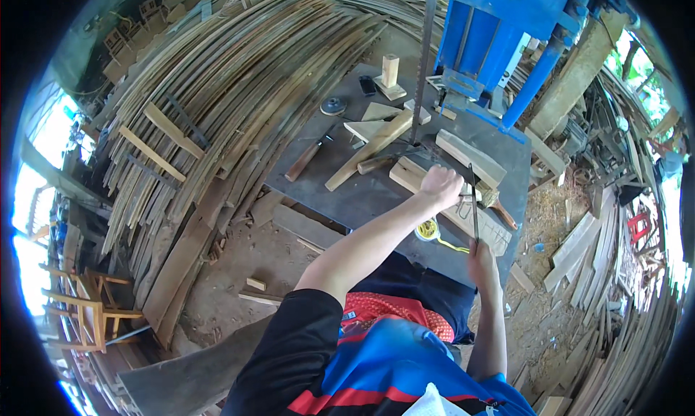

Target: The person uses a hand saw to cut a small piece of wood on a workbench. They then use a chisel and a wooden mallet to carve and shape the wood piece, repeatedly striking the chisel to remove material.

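Both our hands are near each other over the worktop point(362, 212), well apart from its far edge. Our right hand point(482, 260) is closed around the lower end of a thin dark tool point(475, 215), which points away from us and passes just beside the left knuckles. Our left hand point(440, 187) is curled into a fist, with a small pale piece point(469, 194) showing at its right side — whether the fingers grip that piece, we cannot tell. Beneath the hands lies a wooden board point(489, 231), running from under the left fist toward the right.

If the tool skids, we judge that our left fingers would take it first, since they sit so close to its length. Too hard a push could also turn the board, as we see no clamp on it. A wide swing of the right hand might knock the brush point(504, 213) just beyond it, or catch the yellow strip of the tape measure point(427, 230) to its left. Farther ahead of the left hand stands the upright saw blade point(422, 68) — we cannot tell whether it runs, but a careless reach that way would risk a cut.
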